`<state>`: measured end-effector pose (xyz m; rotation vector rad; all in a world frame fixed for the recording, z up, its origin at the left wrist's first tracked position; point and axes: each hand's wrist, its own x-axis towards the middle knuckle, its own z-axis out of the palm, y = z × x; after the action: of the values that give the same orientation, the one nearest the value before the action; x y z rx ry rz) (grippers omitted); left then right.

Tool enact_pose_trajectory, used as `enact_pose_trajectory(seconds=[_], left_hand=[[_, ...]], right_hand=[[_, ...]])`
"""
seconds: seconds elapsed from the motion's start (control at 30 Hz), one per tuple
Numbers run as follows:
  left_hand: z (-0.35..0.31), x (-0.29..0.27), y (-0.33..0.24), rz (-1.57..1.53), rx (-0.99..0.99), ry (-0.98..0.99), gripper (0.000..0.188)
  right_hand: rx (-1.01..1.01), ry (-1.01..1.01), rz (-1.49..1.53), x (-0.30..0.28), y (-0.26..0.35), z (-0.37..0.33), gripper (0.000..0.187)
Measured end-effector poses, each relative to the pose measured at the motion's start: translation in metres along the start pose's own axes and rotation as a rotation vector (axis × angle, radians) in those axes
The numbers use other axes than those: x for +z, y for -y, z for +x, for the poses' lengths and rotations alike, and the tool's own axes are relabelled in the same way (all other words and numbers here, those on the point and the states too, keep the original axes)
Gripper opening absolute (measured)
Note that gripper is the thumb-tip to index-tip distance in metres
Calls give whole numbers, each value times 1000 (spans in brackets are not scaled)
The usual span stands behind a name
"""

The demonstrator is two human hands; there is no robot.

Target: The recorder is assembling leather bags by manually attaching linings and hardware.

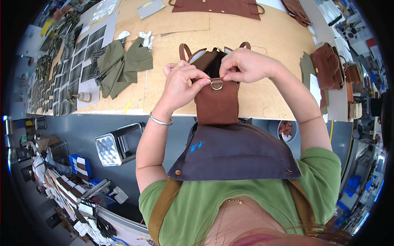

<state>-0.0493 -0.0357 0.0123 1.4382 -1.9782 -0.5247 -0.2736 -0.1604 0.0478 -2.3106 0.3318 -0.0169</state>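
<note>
A reddish-brown handbag point(217, 105) stands at the table's near edge, its narrow end toward me and its top open onto a dark inside. Near the top of that end, a short tab holds a metal D-ring point(216, 85). With thumb and forefinger, my left hand point(182, 84) pinches the bag's upper rim just left of the tab. On the other side my right hand point(248, 65) pinches the same rim, fingers curled. The fingertips of both hands nearly meet above the ring. Two brown handles, one of them the left handle point(184, 52), rise behind my hands.
Olive fabric pieces point(123, 67) and plaid pieces point(88, 51) lie on the wooden table point(172, 78) at left, near a small bottle point(83, 97). A flat brown bag panel point(217, 7) lies at the far side. Finished-looking brown bags point(327, 67) stand right. Below are a metal stool point(111, 149) and a scrap bin point(287, 133).
</note>
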Motion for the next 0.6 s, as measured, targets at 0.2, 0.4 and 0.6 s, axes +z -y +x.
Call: enact_pose_trajectory(seconds=[0.2, 0.4, 0.6], left_hand=[[6, -15, -2, -37, -25, 117, 10], [10, -16, 1, -54, -25, 170, 9], [8, -13, 1, -30, 6, 148, 3]], right_hand=[[59, -9, 161, 4, -1, -2, 10], [60, 14, 240, 5, -8, 1, 12], [114, 26, 288, 6, -4, 3, 13]])
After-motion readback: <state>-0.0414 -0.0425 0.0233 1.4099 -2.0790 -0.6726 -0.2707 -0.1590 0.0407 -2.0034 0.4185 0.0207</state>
